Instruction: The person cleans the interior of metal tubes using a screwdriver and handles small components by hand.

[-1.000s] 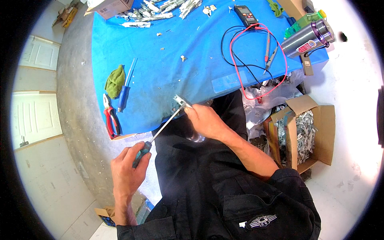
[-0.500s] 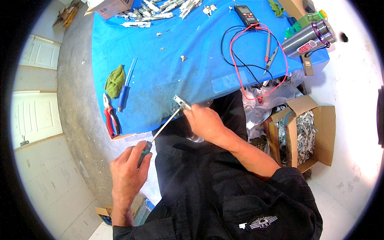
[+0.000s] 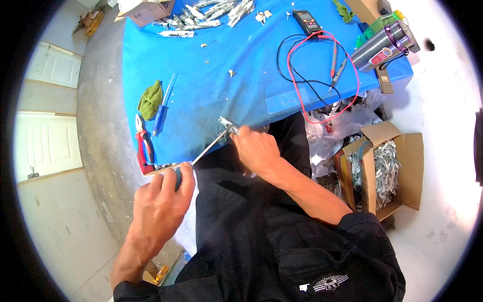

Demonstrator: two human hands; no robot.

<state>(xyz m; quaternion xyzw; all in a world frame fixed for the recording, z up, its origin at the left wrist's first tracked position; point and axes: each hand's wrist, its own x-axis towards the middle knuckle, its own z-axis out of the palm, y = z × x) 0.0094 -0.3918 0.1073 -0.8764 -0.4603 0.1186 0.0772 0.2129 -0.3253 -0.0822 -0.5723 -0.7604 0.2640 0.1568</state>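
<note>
My left hand [image 3: 160, 207] is closed round the handle of a screwdriver [image 3: 207, 148], covering most of that handle. Its long metal shaft slants up to the right, and the tip meets a small silver metal piece [image 3: 228, 124] at the near edge of the blue-covered table [image 3: 201, 93]. My right hand [image 3: 257, 152] grips this piece, with the fingers wrapped over its near end. What kind of part it is cannot be made out. Left of it on the cloth lie a blue-handled screwdriver [image 3: 160, 118], red-and-black pliers [image 3: 145, 146] and a green cloth [image 3: 150, 100].
Farther back are a heap of silver metal pieces [image 3: 211, 12] and a multimeter [image 3: 307, 22] with looped red and black leads. A steel flask [image 3: 382, 48] lies at the right edge. An open cardboard box [image 3: 410, 171] of silver scraps stands below on the right.
My left hand has shifted slightly up, and its forearm has swung left, hiding more of the screwdriver handle. My right hand still holds the metal piece. The view has shifted a little.
</note>
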